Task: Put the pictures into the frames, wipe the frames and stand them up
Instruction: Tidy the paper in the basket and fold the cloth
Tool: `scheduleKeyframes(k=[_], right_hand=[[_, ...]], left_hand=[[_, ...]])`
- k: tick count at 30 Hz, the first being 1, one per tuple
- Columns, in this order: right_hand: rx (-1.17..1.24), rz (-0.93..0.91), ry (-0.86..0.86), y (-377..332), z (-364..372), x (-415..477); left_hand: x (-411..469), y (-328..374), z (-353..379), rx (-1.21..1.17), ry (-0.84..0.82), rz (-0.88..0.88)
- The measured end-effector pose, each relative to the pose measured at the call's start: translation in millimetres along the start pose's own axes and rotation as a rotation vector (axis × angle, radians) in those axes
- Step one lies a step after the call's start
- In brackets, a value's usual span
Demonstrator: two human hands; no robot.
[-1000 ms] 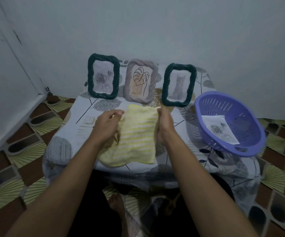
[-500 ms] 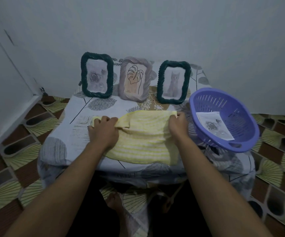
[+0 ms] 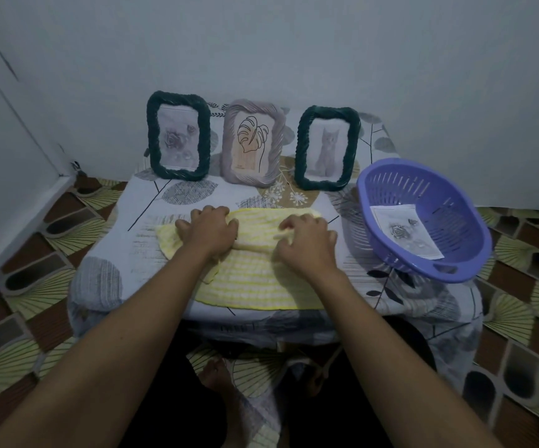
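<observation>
Three picture frames stand upright along the back of the low table. The left dark green frame holds a rose picture, the middle grey frame a leaf drawing, and the right dark green frame a cat picture. In front of them a yellow striped cloth lies on the table. My left hand grips its left part with curled fingers. My right hand pinches a raised fold on the right part. A rolled fold of cloth runs between both hands.
A purple slotted basket sits at the table's right edge with a loose rose picture inside. Walls close in behind and to the left. Patterned floor tiles surround the table. My feet show under the table's front edge.
The cloth, held up in front of the frames a second ago, now lies spread on the table. Both hands came down with it and moved closer together on its far part.
</observation>
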State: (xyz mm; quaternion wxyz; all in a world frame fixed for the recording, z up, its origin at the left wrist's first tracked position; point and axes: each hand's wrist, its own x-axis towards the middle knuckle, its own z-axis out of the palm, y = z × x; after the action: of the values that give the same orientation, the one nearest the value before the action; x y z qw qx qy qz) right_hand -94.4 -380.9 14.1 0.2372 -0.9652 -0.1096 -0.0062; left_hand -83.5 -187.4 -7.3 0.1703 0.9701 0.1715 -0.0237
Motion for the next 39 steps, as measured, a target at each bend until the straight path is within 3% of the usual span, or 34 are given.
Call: scheduleKeyframes(k=[4,14,19,24,29,35,39], right_hand=[[-0.197,-0.035,-0.392,-3,15,-13],[-0.202,0.021,-0.117,12,19,7],[-0.228,0.12,0.026,17,14,22],[-0.198,0.097,0.103,17,6,11],[0.019,0.126,0.0,19,-8,-8],[0.157,0.251,-0.314,18,0,-15],[0.366,0.293,-0.235,17,8,-15]], left_hand=[[4,-4,0,-0.009,0.004,-0.051],[0,-21,-12,-0.154,0.062,-0.163],[-6,-24,-11,-0.281,-0.022,-0.118],[-11,-17,-16,-0.348,-0.035,-0.092],[-8,-14,-18,-0.411,-0.015,-0.084],[-6,-5,-15,-0.445,0.029,-0.117],[-8,-3,-12,-0.47,0.003,-0.136]])
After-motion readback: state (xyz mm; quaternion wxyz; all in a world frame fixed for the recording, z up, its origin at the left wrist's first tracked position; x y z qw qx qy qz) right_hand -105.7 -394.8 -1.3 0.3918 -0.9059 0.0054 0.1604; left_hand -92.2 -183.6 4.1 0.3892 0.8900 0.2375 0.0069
